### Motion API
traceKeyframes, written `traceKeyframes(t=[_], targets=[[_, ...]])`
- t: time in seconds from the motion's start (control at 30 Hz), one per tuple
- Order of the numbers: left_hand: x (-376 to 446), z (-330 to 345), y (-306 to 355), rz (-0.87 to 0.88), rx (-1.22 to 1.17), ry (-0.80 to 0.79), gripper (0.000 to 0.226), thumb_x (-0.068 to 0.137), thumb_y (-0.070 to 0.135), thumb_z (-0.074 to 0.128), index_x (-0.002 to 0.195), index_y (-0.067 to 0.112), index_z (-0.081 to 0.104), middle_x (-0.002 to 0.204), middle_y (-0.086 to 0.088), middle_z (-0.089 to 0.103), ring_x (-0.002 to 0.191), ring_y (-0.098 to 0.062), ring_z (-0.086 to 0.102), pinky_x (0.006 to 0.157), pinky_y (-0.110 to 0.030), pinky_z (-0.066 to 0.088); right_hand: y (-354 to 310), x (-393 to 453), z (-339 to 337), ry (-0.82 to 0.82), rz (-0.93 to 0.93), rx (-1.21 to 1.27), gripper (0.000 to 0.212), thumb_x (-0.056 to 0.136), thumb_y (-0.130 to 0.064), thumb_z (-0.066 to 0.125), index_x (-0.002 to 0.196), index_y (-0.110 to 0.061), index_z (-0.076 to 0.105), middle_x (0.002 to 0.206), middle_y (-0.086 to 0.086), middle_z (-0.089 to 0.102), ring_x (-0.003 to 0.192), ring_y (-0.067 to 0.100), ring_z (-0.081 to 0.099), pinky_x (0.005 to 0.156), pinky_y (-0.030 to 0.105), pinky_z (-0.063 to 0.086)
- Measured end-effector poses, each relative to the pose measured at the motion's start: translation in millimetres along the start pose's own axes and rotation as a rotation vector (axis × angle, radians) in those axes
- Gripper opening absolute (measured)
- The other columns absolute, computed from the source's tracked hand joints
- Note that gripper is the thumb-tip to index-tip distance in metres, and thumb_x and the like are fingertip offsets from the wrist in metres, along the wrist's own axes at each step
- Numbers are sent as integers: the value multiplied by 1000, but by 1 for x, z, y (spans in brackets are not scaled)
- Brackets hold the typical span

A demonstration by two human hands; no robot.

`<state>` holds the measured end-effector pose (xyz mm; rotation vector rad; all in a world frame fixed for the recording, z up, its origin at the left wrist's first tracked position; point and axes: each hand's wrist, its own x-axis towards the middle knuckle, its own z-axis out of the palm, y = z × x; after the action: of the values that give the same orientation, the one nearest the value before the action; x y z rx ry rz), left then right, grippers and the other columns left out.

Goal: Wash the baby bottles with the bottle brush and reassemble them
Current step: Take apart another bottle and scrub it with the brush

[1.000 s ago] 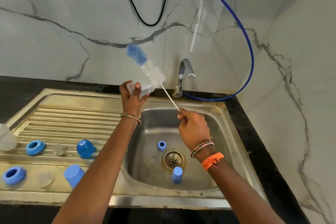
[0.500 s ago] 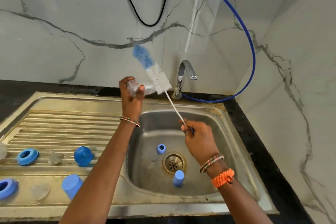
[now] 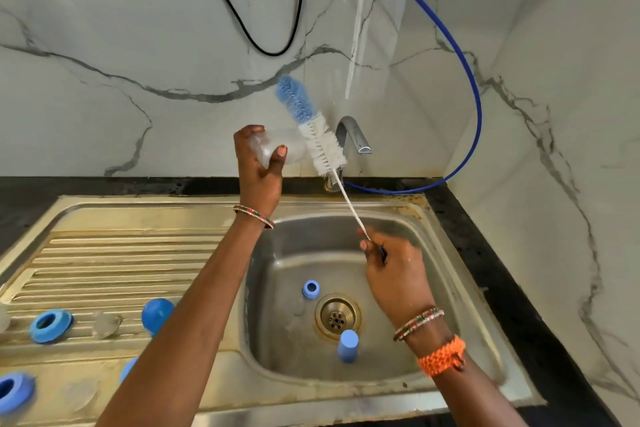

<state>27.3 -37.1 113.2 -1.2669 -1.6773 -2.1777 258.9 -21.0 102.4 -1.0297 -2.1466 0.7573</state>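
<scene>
Left hand [image 3: 258, 177] grips clear baby bottle [image 3: 277, 149] raised over the sink [image 3: 450, 253]. Right hand [image 3: 394, 270] pinches bottle brush [image 3: 313, 128] wire handle; bristle head outside bottle, just right of it, by the tap [image 3: 353, 135]. Blue caps [image 3: 347, 345] in the basin.

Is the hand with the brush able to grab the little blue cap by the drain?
Probably not yet. The right hand hovers above the basin with nothing between it and the blue cap, but its fingers are pinching the bottle brush handle. It would need to let go first.
</scene>
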Motion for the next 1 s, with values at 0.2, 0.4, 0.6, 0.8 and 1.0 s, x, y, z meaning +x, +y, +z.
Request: traceKeyframes(t=[0.2,0.4,0.6,0.8,1.0], targets=[[-9,14,-3,14,14,-69,44,84,29,58,116,7,39,112,-4,43,105,-20,46,94,-28,42,9,30,7,18,14,-36,22,92,-15,54,106,-22,69,94,5,68,85,24,64,78,43,55],[1,2,-9,-113,-10,27,37,80,38,60,109,28,39,108,8,43,103,-22,47,90,-55,46,21,-2,10,-27,10,-67,21,92,-18,54,108,-19,69,84,8,68,78,27,63,72,42,54],[-30,22,4,-122,82,-142,48,83,18,63,117,-8,41,114,-17,42,105,-22,45,85,-5,38,18,31,13,-1,-23,-135,21,92,-15,51,104,-18,67,90,11,66,83,31,63,76,45,53],[-12,4,-9,-398,-17,146,41,77,38,65,106,29,39,116,-8,41,113,-32,49,93,-52,48,22,-27,17,-37,22,-169,29,94,-17,50,119,-20,64,91,15,70,84,38,64,72,43,53],[-23,28,5,-719,-168,135,41,82,24,68,105,23,34,129,-15,39,113,-33,50,88,-51,52,15,12,25,24,-19,-287,29,96,-15,45,120,-20,60,91,15,67,85,38,63,72,42,52]])
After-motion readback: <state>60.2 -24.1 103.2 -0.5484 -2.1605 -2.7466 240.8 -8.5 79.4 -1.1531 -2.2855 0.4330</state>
